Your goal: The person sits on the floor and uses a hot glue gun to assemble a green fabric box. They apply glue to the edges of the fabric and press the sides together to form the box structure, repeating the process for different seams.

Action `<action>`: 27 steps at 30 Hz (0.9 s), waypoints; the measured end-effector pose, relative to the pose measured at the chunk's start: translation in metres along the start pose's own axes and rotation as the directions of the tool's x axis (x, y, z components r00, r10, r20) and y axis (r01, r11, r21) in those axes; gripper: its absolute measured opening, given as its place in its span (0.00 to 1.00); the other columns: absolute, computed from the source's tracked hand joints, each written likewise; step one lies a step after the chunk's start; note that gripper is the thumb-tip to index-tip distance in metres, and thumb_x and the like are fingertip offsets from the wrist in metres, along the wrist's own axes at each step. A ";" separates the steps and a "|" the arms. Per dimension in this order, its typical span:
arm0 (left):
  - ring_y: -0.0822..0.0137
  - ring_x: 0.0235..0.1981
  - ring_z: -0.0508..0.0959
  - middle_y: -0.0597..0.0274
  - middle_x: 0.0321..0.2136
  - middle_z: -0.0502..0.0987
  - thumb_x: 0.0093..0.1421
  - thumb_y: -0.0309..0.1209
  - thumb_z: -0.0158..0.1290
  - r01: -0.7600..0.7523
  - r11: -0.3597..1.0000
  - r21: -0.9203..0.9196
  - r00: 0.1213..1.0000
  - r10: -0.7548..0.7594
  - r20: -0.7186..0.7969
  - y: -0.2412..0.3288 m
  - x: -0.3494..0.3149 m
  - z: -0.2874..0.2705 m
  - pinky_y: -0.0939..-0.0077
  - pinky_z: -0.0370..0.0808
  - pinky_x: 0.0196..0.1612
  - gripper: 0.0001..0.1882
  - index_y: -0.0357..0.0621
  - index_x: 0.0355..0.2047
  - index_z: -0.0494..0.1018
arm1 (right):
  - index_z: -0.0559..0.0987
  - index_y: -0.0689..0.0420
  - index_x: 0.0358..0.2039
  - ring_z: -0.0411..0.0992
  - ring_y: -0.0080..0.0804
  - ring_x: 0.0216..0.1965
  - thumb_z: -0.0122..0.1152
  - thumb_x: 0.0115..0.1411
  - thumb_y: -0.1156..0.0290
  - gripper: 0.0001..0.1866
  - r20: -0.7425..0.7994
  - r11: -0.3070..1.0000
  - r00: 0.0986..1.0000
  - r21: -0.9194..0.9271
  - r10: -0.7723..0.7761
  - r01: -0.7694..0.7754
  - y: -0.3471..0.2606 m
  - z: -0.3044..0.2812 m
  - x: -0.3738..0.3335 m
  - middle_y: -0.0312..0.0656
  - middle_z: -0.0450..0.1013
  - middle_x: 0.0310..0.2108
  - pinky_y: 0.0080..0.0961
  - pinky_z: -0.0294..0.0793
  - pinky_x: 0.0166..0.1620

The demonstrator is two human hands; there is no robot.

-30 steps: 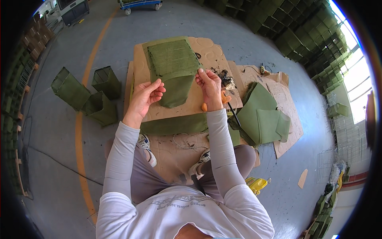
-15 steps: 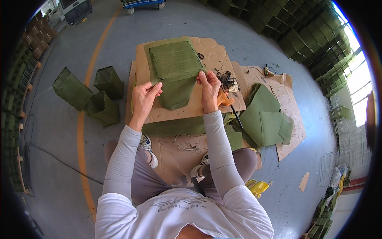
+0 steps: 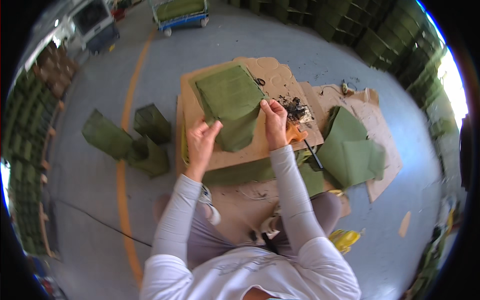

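A green fabric bag (image 3: 227, 90) with a squarish flat panel lies on the cardboard-topped work surface (image 3: 195, 157), its narrower flap hanging toward me. My left hand (image 3: 201, 145) has thumb and fingers closed at the panel's near left corner; blur softens the fingertips. At the near right corner, my right hand (image 3: 274, 122) pinches the fabric between thumb and finger. Beside my right wrist lies an orange-handled tool (image 3: 296, 133) with a dark rod. Dark scraps (image 3: 295, 107) and a small black ring-like item (image 3: 260, 81) rest on the cardboard.
Three open green fabric boxes (image 3: 107, 135) stand on the floor at left, near an orange line (image 3: 121, 180). Flat green fabric pieces (image 3: 350, 152) lie on cardboard at right. A blue cart (image 3: 182, 21) is far ahead; stacked green boxes (image 3: 320, 20) fill the far right.
The whole view has shifted, so the scene sits lower and further right. Both hands stay at the bag's near corners; the left fingers look slightly more spread.
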State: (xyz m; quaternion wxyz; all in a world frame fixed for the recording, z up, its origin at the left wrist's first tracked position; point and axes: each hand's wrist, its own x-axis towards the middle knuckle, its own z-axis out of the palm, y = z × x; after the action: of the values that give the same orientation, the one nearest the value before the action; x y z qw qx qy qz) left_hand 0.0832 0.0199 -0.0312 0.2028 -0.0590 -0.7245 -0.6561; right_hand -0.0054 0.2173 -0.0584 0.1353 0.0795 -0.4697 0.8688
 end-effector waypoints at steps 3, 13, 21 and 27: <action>0.69 0.29 0.72 0.59 0.25 0.68 0.55 0.33 0.59 -0.068 0.986 0.152 0.998 0.069 0.002 0.004 -0.009 0.025 0.75 0.68 0.33 0.13 0.32 0.24 0.76 | 0.76 0.56 0.25 0.67 0.14 0.28 0.62 0.57 0.73 0.05 0.049 0.995 0.995 -0.069 0.082 -0.078 -0.002 -0.012 0.028 0.28 0.71 0.25 0.13 0.65 0.37; 0.77 0.20 0.74 0.61 0.20 0.79 0.52 0.34 0.61 0.016 0.893 0.451 0.897 -0.212 0.389 0.048 0.004 -0.002 0.80 0.71 0.28 0.11 0.36 0.28 0.80 | 0.77 0.55 0.30 0.69 0.18 0.32 0.58 0.60 0.68 0.05 0.184 0.982 0.968 0.046 0.172 -0.183 -0.008 -0.024 0.049 0.29 0.73 0.29 0.20 0.67 0.43; 0.65 0.30 0.75 0.52 0.29 0.77 0.66 0.40 0.44 -0.282 0.782 0.556 0.932 0.361 -0.035 -0.002 0.062 -0.032 0.72 0.70 0.35 0.22 0.33 0.50 0.71 | 0.76 0.54 0.28 0.67 0.16 0.30 0.57 0.61 0.68 0.06 0.168 0.985 0.975 0.075 0.144 -0.158 0.008 0.005 0.046 0.28 0.72 0.27 0.17 0.66 0.41; 0.59 0.24 0.73 0.52 0.20 0.71 0.63 0.36 0.48 -0.170 0.681 0.712 0.954 0.294 -0.053 0.040 0.016 -0.005 0.68 0.71 0.32 0.17 0.38 0.45 0.76 | 0.75 0.54 0.27 0.67 0.15 0.29 0.58 0.60 0.67 0.07 0.223 0.958 0.936 0.028 0.271 -0.284 0.007 -0.002 0.065 0.27 0.71 0.26 0.16 0.67 0.38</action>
State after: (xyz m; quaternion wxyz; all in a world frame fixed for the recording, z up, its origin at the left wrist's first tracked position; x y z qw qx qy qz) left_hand 0.0839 0.0179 0.0116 0.3500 -0.0154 -0.8860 -0.3040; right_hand -0.0695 0.2253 -0.0477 -0.0433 0.1107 -0.4620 0.8789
